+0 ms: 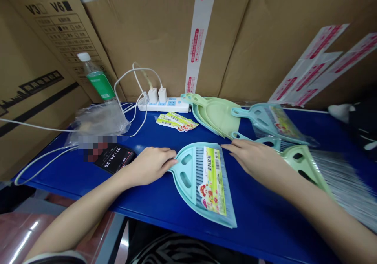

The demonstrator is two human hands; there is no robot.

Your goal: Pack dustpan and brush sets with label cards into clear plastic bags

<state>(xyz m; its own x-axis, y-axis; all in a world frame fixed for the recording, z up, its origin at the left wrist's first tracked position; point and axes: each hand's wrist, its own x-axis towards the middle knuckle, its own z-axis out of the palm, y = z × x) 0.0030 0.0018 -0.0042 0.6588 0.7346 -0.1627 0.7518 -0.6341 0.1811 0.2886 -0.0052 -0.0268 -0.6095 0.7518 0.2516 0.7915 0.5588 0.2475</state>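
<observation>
Centre: pale-blue fan-shaped plastic dustpan (204, 213), smooth, low sheen, with thin synthetic-looking bristles (199, 167) and a smooth, printed yellow-green paper-like card (214, 181). Flat blue tabletop (147, 199) beneath, smooth, slightly glossy; oblong white power strip (176, 106), upper centre, smooth hard plastic. Brown cardboard wall (150, 40) across top, matt, with shiny white-and-red tape (198, 48); crumpled clear plastic bag (100, 118) at left, glossy, wrinkled.

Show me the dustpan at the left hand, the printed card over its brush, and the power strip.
Dustpan (211, 217): head view, rim nearest the person.
Printed card (214, 181): head view, middle of its face.
Power strip (169, 107): head view, white casing.
</observation>
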